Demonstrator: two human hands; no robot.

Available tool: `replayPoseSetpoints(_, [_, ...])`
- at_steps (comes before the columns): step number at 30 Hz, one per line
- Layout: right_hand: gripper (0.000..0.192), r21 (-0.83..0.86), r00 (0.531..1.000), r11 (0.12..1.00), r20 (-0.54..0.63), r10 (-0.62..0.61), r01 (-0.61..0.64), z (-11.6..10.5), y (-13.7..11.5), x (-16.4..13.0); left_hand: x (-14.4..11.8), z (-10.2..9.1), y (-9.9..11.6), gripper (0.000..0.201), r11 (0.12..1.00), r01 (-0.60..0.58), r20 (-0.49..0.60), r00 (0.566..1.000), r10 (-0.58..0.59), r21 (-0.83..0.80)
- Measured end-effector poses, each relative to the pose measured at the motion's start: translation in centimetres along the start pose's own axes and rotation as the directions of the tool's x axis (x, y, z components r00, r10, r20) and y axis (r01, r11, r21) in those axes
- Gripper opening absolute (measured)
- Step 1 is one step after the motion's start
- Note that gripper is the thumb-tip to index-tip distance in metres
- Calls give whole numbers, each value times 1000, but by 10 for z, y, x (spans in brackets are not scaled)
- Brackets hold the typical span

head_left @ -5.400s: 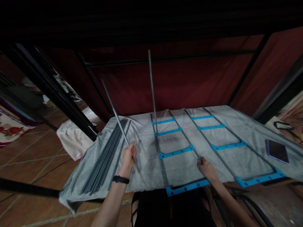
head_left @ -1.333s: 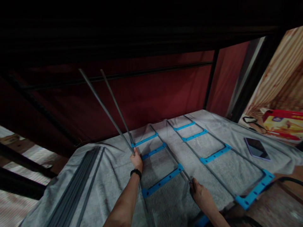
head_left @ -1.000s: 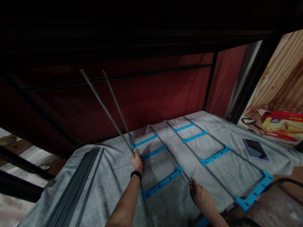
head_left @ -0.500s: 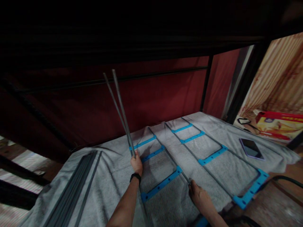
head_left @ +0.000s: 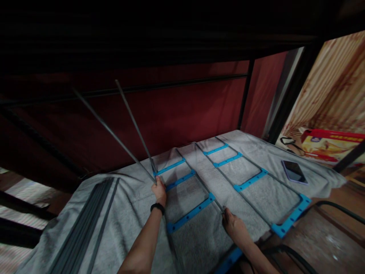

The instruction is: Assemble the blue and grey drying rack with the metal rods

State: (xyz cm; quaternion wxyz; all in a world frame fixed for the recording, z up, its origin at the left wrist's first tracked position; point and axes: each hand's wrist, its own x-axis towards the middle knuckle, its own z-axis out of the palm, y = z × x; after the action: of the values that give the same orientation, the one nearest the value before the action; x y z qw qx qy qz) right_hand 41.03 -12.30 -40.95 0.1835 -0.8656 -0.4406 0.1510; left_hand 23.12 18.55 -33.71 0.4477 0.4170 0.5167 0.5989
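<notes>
Rod [head_left: 114,134] tip farther from neighbouring rod [head_left: 135,124]

The left hand [head_left: 159,189] now grips its rod [head_left: 114,135] beside the blue crosspieces [head_left: 180,180], having come away from the rod bundle [head_left: 82,228]; above that grip the rod, a moment ago close along the neighbouring rod [head_left: 134,121], tips leftward, tops well apart; far right of both grips, a red-and-yellow box [head_left: 332,146] enters view.

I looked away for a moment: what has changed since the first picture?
The left hand, its grip still on a slanting gray tube, has moved right and forward to the left edge of the left blue-runged frame. The right hand stays at that frame's right side; the tube bundle and phone stayed put.
</notes>
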Motion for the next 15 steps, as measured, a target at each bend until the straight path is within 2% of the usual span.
replayPoseSetpoints(2, [41, -11, 1000, 1000, 10, -5, 5, -6, -2, -1, -15, -8, 2, 55, 1000, 15, 78, 997, -16, 17])
replayPoseSetpoints(5, [39, -49, 1000, 999, 18, 1, 0, -14, -6, -4, -46, -31, 2, 55, 1000, 17, 196, 980, -19, 13])
replayPoseSetpoints(9, [37, -114, 999, 994, 47, 7, -1, -20, -8, -5, -91, -64, 2, 58, 993, 59, 336, 941, -22, -100])
replayPoseSetpoints(12, [36, -144, 1000, 990, 28, -4, 8, -21, -9, -7, -115, -78, 0, 58, 984, 119, 372, 926, -60, -136])
replayPoseSetpoints(15, [34, -157, 1000, 987, -3, -12, 12, -23, -10, -9, -130, -82, -5, 57, 988, 116, 368, 927, -70, -105])
